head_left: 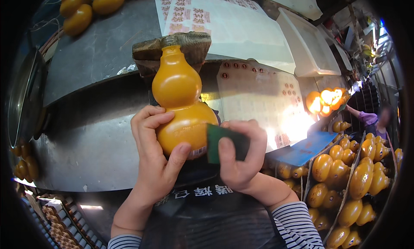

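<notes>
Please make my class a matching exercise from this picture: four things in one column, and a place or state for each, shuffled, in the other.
Things
1. Glossy orange-yellow gourd-shaped bottle at the centre
2. Flat dark-green pad
3. Rough grey-brown wooden block
4. Flat blue sheet

Places or states
A. At the centre bottle's neck
B. Toward the picture's right, near many more gourd-shaped bottles
C. Steadied by the left grip
D. Held in the right grip

Right pairs: 1-C, 2-D, 3-A, 4-B
</notes>
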`<state>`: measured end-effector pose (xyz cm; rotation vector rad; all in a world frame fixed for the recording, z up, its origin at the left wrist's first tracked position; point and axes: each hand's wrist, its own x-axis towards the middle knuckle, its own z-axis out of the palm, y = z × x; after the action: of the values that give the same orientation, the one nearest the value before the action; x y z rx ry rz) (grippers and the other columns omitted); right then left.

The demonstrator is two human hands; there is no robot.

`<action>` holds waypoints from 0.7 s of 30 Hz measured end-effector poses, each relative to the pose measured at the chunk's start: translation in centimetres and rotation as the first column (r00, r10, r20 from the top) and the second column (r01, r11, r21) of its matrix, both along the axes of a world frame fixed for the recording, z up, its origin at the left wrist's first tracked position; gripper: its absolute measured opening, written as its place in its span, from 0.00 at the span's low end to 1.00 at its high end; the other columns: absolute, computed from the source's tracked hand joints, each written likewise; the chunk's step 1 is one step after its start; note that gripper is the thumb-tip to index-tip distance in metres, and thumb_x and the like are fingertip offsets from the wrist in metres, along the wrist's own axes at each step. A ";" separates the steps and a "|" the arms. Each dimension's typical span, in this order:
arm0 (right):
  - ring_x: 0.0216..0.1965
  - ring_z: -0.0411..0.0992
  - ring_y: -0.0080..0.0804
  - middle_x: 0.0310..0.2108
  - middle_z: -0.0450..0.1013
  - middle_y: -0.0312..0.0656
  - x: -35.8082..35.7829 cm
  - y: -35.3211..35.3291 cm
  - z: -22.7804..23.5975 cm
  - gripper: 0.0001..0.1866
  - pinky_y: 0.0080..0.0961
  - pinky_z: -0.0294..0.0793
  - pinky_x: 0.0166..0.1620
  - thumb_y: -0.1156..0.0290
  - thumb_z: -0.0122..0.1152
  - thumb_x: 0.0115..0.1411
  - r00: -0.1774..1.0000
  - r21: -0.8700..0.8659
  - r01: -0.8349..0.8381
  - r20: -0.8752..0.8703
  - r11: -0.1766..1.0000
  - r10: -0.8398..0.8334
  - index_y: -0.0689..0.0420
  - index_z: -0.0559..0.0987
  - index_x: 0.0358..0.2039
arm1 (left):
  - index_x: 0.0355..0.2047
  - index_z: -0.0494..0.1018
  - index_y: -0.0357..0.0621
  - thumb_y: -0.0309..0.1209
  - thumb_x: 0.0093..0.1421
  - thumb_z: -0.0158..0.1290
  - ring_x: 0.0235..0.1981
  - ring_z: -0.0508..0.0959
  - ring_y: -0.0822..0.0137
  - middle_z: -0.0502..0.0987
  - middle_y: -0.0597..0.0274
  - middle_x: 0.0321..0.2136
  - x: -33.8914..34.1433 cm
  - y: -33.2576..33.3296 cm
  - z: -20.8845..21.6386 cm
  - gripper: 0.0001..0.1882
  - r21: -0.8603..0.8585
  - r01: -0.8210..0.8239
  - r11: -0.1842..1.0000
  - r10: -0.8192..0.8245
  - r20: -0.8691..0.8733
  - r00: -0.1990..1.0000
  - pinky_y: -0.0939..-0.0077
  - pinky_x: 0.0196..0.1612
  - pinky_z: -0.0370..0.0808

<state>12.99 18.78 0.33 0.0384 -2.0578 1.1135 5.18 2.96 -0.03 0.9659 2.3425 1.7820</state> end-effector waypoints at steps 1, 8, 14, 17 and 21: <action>0.32 0.69 0.31 0.36 0.70 0.47 0.4 0.1 0.2 0.19 0.22 0.70 0.37 0.82 0.61 0.54 0.995 0.024 0.088 0.045 0.996 -0.089 0.66 0.69 0.46 | 0.52 0.60 0.39 0.36 0.59 0.54 0.53 0.60 0.55 0.56 0.48 0.50 0.0 -0.1 0.1 0.25 -0.002 -0.003 1.000 0.003 -0.007 1.000 0.64 0.59 0.57; 0.32 0.66 0.24 0.34 0.75 0.31 1.8 0.9 1.6 0.11 0.26 0.64 0.36 0.73 0.63 0.38 0.989 0.593 -0.144 0.057 0.792 0.138 0.51 0.83 0.27 | 0.54 0.61 0.37 0.51 0.66 0.40 0.56 0.60 0.57 0.57 0.49 0.51 -0.7 -0.6 0.0 0.29 0.137 0.077 0.988 -0.090 0.092 0.992 0.66 0.60 0.55; 0.29 0.70 0.32 0.28 0.73 0.37 -0.1 0.5 2.9 0.12 0.31 0.70 0.35 0.73 0.67 0.45 0.945 0.520 -0.326 0.160 0.790 0.285 0.54 0.80 0.34 | 0.55 0.60 0.36 0.73 0.48 0.46 0.57 0.59 0.55 0.57 0.49 0.51 -0.9 -0.7 -0.5 0.52 0.257 0.108 0.960 -0.160 0.189 0.969 0.65 0.61 0.55; 0.27 0.71 0.43 0.26 0.70 0.44 -3.0 1.4 6.9 0.15 0.32 0.70 0.30 0.75 0.69 0.46 0.907 0.328 -0.355 0.347 0.875 0.238 0.59 0.76 0.36 | 0.53 0.60 0.37 0.43 0.50 0.65 0.56 0.60 0.53 0.57 0.48 0.51 -0.5 -0.8 -0.4 0.37 0.048 0.050 0.998 -0.051 0.022 0.998 0.63 0.60 0.58; 0.27 0.70 0.44 0.27 0.71 0.46 -6.9 1.3 6.4 0.15 0.33 0.70 0.31 0.77 0.68 0.46 0.942 0.323 -0.304 0.242 0.896 0.232 0.60 0.75 0.35 | 0.53 0.60 0.37 0.34 0.50 0.65 0.55 0.61 0.53 0.57 0.48 0.51 -0.3 -0.3 -0.1 0.34 0.112 0.041 0.993 -0.046 0.049 0.998 0.63 0.59 0.59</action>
<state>6.06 20.12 6.72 0.4222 -2.4706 0.9151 4.93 2.62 -0.18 0.9641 2.1955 1.9148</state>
